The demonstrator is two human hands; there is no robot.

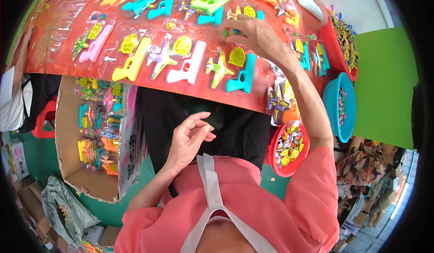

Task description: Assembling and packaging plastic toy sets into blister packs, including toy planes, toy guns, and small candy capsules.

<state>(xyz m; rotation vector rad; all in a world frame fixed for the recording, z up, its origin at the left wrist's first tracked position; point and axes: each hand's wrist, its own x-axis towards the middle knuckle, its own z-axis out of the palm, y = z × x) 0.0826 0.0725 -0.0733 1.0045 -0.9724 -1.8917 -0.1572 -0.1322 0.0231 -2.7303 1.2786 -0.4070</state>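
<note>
My right hand [255, 33] reaches over the red table with its fingers parted. Small green balls [225, 33] show by its fingertips; I see nothing gripped. Below it lies a clear blister tray with a teal toy gun [242, 74], a yellow turtle-shaped piece [237, 57] and a yellow-green toy plane [219, 69]. Beside that tray are a pink toy gun [189, 63], a purple-white toy plane [160, 57] and a yellow toy gun [132, 60]. My left hand [190, 137] hovers above my lap, fingers loosely bent and apart, with nothing visible in it.
Several more filled trays cover the red table [181, 89]. A cardboard box [90, 183] of packed toys stands at left. On the right are a blue basin [332, 108] of small balls, a red basin [296, 164] of yellow pieces and a red tub [327, 47]. Another person's arm [20, 65] is far left.
</note>
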